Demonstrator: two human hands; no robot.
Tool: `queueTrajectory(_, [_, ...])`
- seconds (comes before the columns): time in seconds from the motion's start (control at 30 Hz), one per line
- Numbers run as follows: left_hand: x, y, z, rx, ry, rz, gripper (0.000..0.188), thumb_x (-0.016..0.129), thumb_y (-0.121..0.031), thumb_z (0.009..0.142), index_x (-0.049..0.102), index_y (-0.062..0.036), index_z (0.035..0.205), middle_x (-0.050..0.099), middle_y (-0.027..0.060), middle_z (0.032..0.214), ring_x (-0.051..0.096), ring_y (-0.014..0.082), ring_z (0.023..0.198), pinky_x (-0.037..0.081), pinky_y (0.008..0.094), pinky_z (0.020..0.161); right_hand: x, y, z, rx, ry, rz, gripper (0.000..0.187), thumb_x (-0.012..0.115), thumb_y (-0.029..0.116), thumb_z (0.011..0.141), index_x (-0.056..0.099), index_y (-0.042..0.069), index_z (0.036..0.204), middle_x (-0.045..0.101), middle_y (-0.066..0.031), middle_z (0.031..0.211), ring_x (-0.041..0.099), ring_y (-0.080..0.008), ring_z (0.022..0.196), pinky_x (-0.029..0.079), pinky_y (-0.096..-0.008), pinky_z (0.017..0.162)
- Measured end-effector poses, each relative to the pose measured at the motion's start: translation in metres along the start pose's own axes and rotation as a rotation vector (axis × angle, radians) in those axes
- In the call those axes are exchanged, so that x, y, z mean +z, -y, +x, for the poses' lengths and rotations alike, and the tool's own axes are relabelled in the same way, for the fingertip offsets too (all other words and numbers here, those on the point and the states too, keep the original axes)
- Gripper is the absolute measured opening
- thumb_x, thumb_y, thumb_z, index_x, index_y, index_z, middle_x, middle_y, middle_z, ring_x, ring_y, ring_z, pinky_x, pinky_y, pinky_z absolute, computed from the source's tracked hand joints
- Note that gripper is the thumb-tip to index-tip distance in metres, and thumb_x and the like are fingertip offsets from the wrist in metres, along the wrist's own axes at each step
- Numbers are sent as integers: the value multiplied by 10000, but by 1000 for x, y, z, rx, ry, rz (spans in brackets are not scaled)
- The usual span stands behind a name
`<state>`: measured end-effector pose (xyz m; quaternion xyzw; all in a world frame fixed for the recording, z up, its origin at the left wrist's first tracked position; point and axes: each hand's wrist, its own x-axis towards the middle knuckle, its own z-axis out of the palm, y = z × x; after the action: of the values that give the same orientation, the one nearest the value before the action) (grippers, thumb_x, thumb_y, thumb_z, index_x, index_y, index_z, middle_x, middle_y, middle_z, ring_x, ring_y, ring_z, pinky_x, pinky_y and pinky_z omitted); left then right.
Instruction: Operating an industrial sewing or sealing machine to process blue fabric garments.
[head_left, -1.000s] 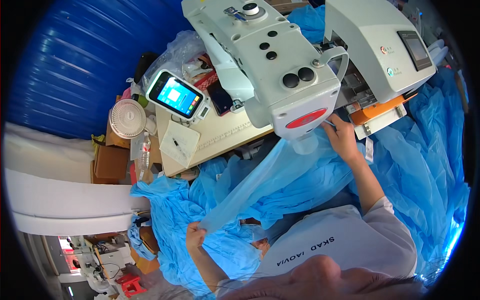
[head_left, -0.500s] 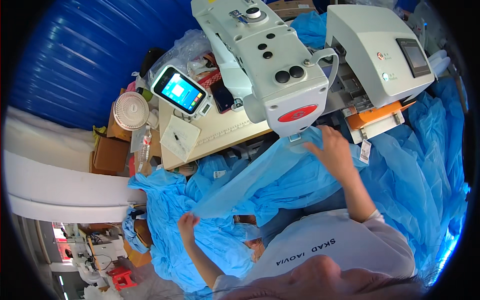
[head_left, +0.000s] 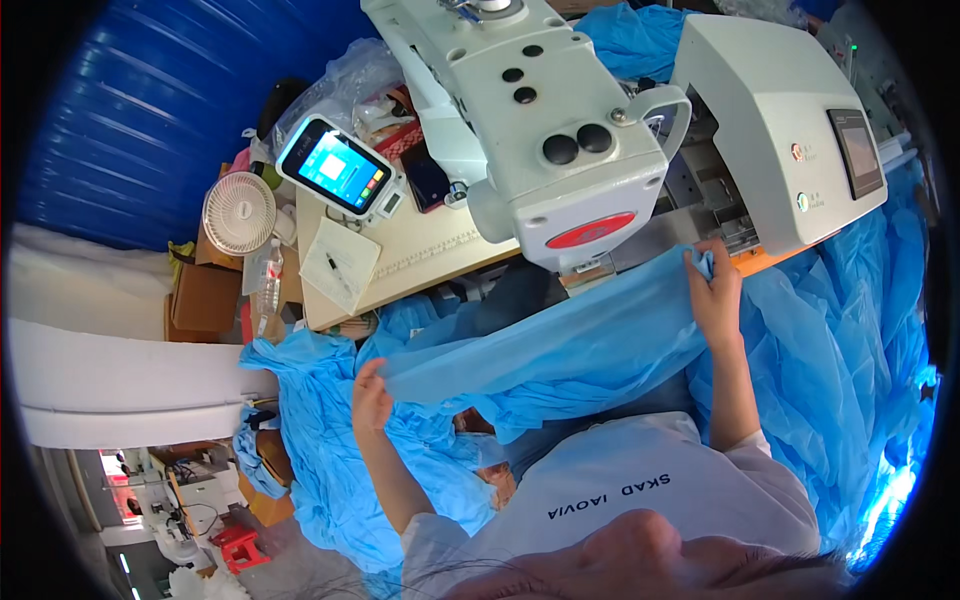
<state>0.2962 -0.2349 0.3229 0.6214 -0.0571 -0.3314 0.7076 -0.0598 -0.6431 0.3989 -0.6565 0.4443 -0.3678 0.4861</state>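
Observation:
A thin blue fabric piece (head_left: pixel 560 350) is stretched between my two hands, in front of the white sewing machine (head_left: pixel 570 180). At its left end, my left hand (head_left: pixel 372 397) pinches the edge with closed fingers. My right hand (head_left: pixel 716 292) grips the gathered right end, near the grey-white box unit with a small screen (head_left: pixel 790 140). The fabric passes just below and in front of the machine's head and looks apart from the needle area. More blue fabric (head_left: pixel 370 450) hangs in folds beneath it, over my lap and to the left.
A lit control screen (head_left: pixel 338 165), a notepad with a pen (head_left: pixel 340 265) and a ruler (head_left: pixel 430 252) are on the machine table. Left of it stand a white fan (head_left: pixel 239 213), a plastic bottle (head_left: pixel 269 277) and a cardboard box (head_left: pixel 205 298). Blue fabric (head_left: pixel 830 350) is heaped at the right.
My right hand has moved right, drawing the fabric away from under the machine's head and closing on its right end. My left hand has risen slightly, still pinching the left end.

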Motion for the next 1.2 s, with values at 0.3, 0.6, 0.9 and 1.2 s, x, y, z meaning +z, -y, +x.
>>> queueTrajectory(0.3, [74, -18, -21, 587, -197, 1076, 267, 671, -190, 831, 523, -29, 678, 469, 43, 646, 437, 148, 656, 335, 316, 585, 1, 20, 29, -382, -59, -752, 209, 673, 124, 757, 626, 15, 929, 651, -155, 835, 602, -359, 696, 485, -396, 660])
queueTrajectory(0.6, [137, -22, -4, 427, -266, 533, 242, 664, -214, 837, 565, -39, 702, 526, -2, 673, 434, 89, 626, 352, 242, 570, -10, -16, 73, -511, -351, -1037, 249, 589, 66, 797, 538, 4, 1033, 567, -179, 1042, 495, -374, 1003, 383, -456, 894])
queueTrajectory(0.9, [15, 1, -52, -410, 215, 604, 126, 703, -133, 780, 658, -30, 837, 613, 47, 636, 517, 103, 471, 406, 240, 450, 0, 14, 50, -553, -383, -787, 256, 599, 98, 853, 507, 15, 1078, 532, -149, 1043, 471, -346, 1003, 353, -433, 912])
queueTrajectory(1.2, [1, -17, -98, -79, -88, 639, 90, 664, -48, 801, 670, 17, 863, 617, 35, 675, 549, 85, 588, 421, 215, 548, 32, 45, 16, -505, -148, -453, 144, 628, -15, 779, 613, 12, 919, 618, -143, 962, 570, -333, 969, 438, -388, 859])
